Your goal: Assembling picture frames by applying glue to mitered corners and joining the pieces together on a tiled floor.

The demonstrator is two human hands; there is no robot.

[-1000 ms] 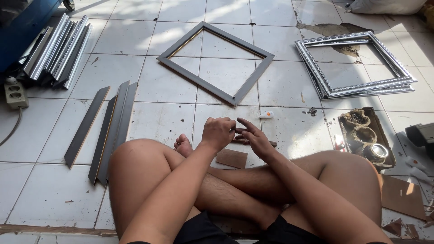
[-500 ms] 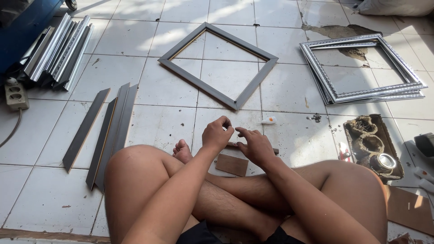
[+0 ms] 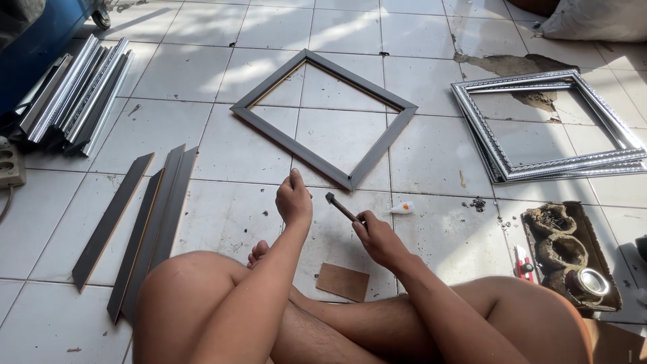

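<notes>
We're gripping small hammer (image 3: 340, 206) in right hand (image 3: 377, 237), head raised toward grey frame (image 3: 325, 116) corner; left hand (image 3: 294, 200) fingers curling shut, empty, steadying nearby.

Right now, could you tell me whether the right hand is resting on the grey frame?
No, the right hand holds a small hammer above the tiles, short of the grey frame.
</notes>
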